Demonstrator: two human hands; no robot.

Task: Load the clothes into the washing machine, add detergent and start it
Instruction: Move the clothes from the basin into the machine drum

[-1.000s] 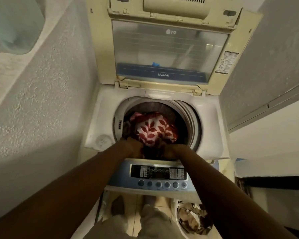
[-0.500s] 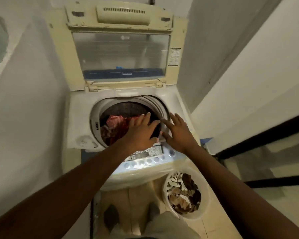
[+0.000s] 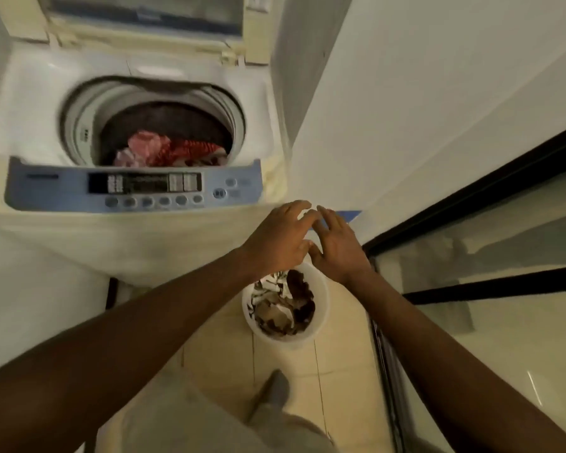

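The top-loading washing machine (image 3: pixel 23 103) stands at upper left with its lid (image 3: pixel 144 14) raised. Red, pink and white patterned clothes (image 3: pixel 174 152) lie in its drum. A white laundry basket (image 3: pixel 321 289) on the floor to the machine's right holds brown, white and dark clothes (image 3: pixel 281 308). My left hand (image 3: pixel 275 240) and my right hand (image 3: pixel 337 246) hover side by side just above the basket's far rim, fingers spread, holding nothing. The machine's blue control panel (image 3: pixel 134 188) with a row of buttons faces me.
A white wall (image 3: pixel 406 109) runs along the right of the machine. A glass door with a black frame (image 3: pixel 471 197) stands at right. The floor has beige tiles (image 3: pixel 216 348). My legs and one foot (image 3: pixel 275 390) show at the bottom.
Both hands have left the drum, letting go of the red patterned garment, and moved down and right to above the basket. My view has swung down toward the floor.
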